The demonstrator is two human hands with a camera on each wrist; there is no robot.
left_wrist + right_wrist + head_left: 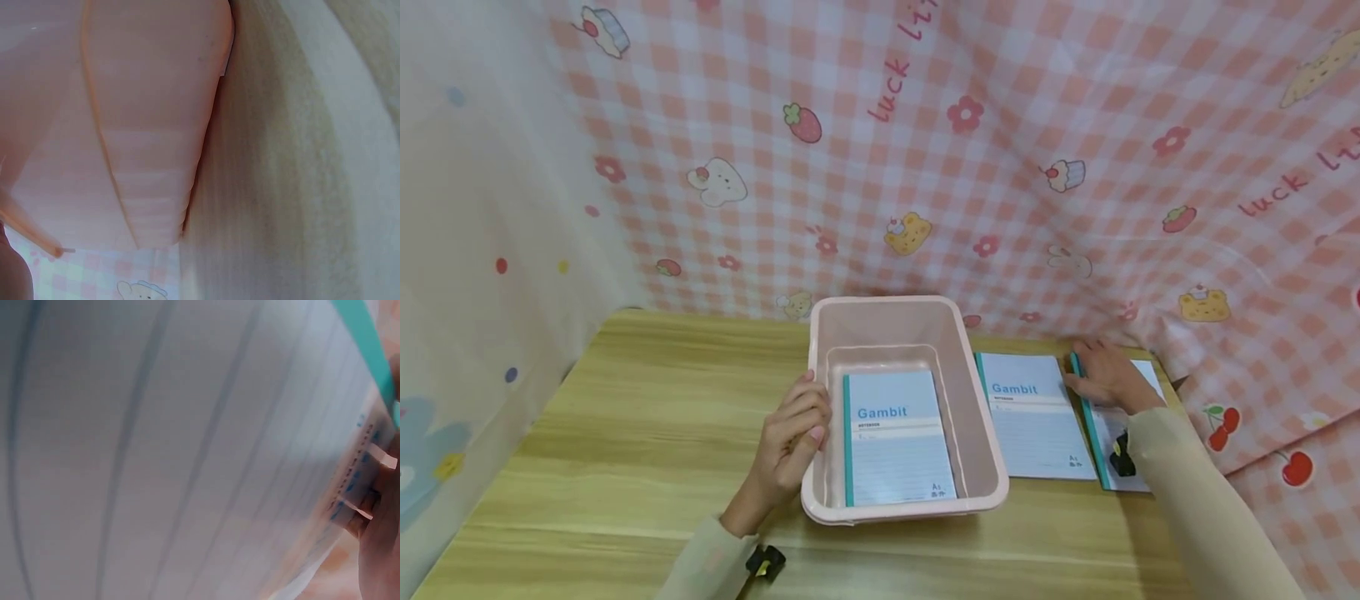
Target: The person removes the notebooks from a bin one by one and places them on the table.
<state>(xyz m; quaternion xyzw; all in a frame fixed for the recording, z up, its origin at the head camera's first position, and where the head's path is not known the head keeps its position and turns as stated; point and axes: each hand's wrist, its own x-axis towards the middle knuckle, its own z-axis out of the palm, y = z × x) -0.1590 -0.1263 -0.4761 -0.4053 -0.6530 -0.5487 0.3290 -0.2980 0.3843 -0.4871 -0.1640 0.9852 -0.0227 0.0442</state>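
A pale pink plastic basin stands on the table, with a light blue Gambit notebook lying inside. At the basin's left rim, my left hand grips with curled fingers; the left wrist view shows the basin's outer wall close up. A second Gambit notebook lies just right of the basin. Over the upper part of a third notebook, my right hand rests with the thumb by its teal spine. In the right wrist view, fingers touch the lined cover.
The wooden table extends to the left of the basin. Behind it hangs a pink checked cloth with printed pictures, also covering the right side. A whitish cloth hangs at the left. Each wrist wears a small black device.
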